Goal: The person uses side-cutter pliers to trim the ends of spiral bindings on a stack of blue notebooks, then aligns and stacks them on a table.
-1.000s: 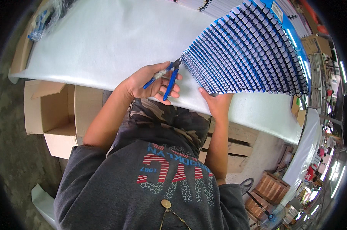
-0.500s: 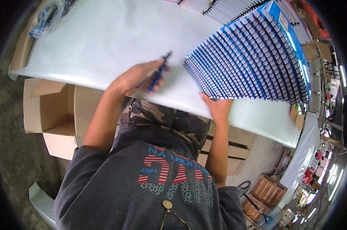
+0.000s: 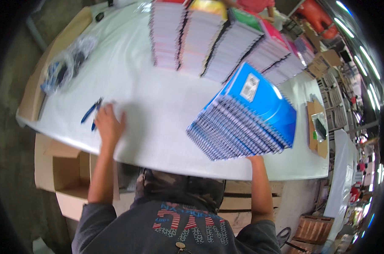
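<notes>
A tall stack of blue-covered spiral notebooks (image 3: 260, 110) stands right of centre on the white-covered table (image 3: 166, 148), coil edges towards me. At the stack's near lower edge is my right hand (image 3: 256, 159); its fingers are hidden by the notebooks. On the left part of the table lie blue-handled pliers (image 3: 88, 112), their jaws pointing away from me. My left hand (image 3: 109, 126) is just right of the pliers, thumb and fingers apart, slightly blurred. Whether its fingertips touch a handle is hard to see.
Several tall notebook stacks (image 3: 200, 38) with coloured covers line the far side. Clear plastic wrapping (image 3: 69, 65) lies at the left edge by a cardboard strip. An open cardboard box (image 3: 65, 169) sits below the table's left edge. Another person's arm (image 3: 268, 10) shows beyond the stacks.
My left hand held the pliers in the air; now they lie on the table and the hand is beside them. My view has shifted, showing more of the far stacks. The right hand stays by the notebooks.
</notes>
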A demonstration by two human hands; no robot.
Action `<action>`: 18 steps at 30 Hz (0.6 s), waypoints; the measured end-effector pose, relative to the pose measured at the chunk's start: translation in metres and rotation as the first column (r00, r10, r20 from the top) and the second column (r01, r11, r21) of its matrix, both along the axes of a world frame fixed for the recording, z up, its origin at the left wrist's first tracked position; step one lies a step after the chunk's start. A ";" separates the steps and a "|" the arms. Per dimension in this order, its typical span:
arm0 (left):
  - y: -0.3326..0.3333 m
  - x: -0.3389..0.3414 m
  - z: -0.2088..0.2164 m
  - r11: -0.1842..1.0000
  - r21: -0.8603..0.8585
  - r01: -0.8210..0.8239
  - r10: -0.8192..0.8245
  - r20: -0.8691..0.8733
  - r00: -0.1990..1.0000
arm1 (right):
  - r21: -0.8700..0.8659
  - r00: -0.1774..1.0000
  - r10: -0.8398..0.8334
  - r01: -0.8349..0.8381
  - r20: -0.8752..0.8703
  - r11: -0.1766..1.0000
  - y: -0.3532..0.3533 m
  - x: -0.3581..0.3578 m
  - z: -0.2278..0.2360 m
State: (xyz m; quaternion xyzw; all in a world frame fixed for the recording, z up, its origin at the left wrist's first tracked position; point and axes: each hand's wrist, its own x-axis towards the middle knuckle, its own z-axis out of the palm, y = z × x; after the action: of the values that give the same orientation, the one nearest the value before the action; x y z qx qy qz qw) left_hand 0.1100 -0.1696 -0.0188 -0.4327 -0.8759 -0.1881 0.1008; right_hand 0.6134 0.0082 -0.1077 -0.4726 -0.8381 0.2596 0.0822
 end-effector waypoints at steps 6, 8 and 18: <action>-0.012 0.185 0.001 0.749 0.164 0.642 -0.630 0.478 0.613 | 0.035 0.995 -0.039 0.042 -0.095 0.998 0.008 -0.020 0.001; -0.012 0.209 -0.007 0.754 0.147 0.640 -0.625 0.460 0.631 | 0.047 0.990 -0.043 0.050 -0.137 0.998 0.002 -0.028 0.010; 0.002 0.164 -0.006 0.925 0.004 0.379 -0.337 0.469 0.817 | 0.003 0.867 0.108 -0.122 -0.487 0.993 -0.016 -0.171 0.050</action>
State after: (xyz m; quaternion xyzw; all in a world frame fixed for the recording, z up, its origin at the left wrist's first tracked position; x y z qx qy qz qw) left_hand 0.2741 -0.1677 -0.0253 -0.5366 -0.7848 -0.2615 -0.1668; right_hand 0.4425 -0.0078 -0.0573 -0.3428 -0.8135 0.3862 0.2677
